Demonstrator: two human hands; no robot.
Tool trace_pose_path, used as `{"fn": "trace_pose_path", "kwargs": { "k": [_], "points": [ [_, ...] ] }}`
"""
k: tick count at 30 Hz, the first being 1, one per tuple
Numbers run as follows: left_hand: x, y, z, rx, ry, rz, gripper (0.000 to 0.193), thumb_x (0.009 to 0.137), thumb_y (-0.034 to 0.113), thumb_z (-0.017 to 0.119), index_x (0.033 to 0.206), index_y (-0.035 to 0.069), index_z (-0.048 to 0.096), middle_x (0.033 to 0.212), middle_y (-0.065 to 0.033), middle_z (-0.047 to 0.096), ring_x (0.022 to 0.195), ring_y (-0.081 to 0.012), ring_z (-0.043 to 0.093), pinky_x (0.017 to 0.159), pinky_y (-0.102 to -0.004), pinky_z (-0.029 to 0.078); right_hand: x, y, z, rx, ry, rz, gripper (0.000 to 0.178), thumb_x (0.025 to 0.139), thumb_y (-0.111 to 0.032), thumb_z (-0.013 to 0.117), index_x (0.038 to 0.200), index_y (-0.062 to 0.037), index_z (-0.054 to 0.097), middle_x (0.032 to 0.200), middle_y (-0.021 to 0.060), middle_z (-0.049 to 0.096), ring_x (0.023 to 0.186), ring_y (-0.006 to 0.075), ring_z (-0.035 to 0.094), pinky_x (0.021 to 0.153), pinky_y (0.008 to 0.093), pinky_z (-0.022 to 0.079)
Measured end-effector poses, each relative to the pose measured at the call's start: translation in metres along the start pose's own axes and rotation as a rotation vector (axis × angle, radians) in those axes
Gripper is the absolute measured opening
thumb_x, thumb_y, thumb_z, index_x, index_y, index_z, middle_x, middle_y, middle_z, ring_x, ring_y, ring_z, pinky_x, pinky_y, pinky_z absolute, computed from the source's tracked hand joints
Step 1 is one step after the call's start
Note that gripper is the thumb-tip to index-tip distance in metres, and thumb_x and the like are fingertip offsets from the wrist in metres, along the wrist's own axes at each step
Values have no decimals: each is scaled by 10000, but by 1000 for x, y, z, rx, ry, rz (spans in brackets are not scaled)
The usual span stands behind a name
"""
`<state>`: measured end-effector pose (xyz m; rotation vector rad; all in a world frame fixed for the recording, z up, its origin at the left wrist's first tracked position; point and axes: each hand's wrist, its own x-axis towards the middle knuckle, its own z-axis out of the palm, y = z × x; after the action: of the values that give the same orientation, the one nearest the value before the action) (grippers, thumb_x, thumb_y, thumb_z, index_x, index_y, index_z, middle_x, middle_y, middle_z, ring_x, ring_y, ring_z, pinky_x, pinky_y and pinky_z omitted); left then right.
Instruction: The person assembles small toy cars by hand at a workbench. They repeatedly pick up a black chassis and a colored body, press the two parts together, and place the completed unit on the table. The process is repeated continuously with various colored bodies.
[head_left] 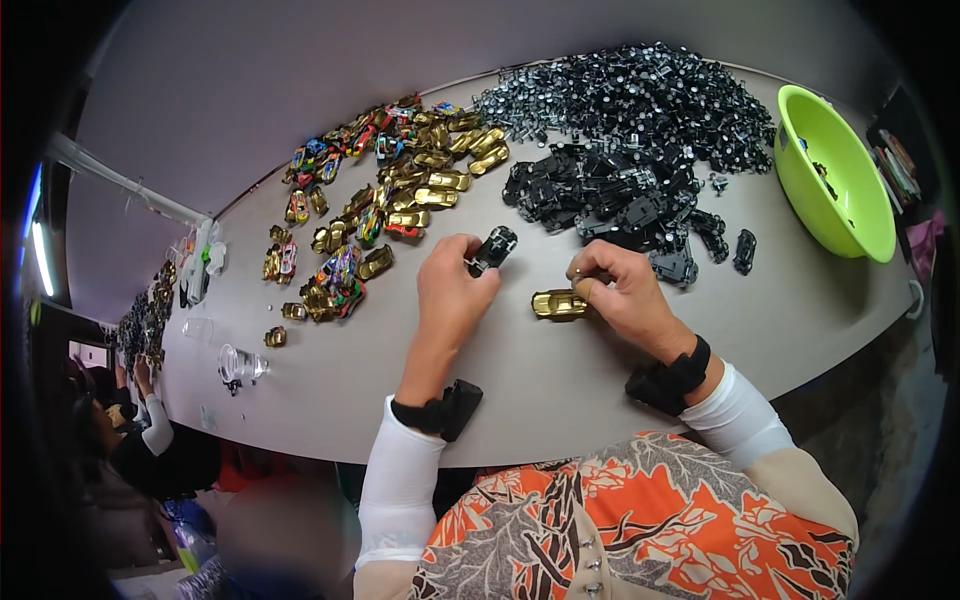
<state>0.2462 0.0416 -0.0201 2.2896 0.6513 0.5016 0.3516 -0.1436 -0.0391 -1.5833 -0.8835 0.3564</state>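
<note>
A black toy car chassis (492, 250) with small wheels is gripped in my left hand (455, 292), raised over the middle of the table. To its right, my right hand (625, 295) is closed, thumb and forefinger pinched together. Whatever sits between those fingertips is too small to make out. Directly under them is a shiny gold toy car body (558, 305), its right end partly covered by the fingers. Beyond my right hand spreads a heap of black car chassis (610, 190).
Gold and multicoloured car bodies (410, 190) lie scattered at the left. Silver-and-black wheel parts (640, 100) are piled at the back, beside a green basin (840, 190). A clear plastic cup (243, 364) lies at the left. Another person (160, 435) works farther left.
</note>
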Motion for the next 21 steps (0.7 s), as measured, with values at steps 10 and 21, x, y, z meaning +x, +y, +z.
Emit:
{"fn": "trace_pose_path", "kwargs": {
  "k": [10, 21],
  "points": [
    [-47, 30, -10, -802, -257, -122, 395, 705, -25, 652, 1090, -45, 567, 935, -65, 596, 733, -86, 557, 642, -207, 484, -4, -27, 0, 82, -174, -94, 179, 710, 23, 617, 879, 2, 562, 919, 49, 552, 716, 90, 528, 624, 224, 435],
    [-83, 17, -4, -1191, -165, -306, 367, 747, -34, 634, 1104, -18, 553, 968, -94, 624, 826, -119, 582, 742, -250, 509, -7, -19, 10, 199, -230, -206, 80, 705, 62, 580, 765, 19, 549, 876, 69, 583, 724, 139, 557, 661, 236, 453]
  ]
}}
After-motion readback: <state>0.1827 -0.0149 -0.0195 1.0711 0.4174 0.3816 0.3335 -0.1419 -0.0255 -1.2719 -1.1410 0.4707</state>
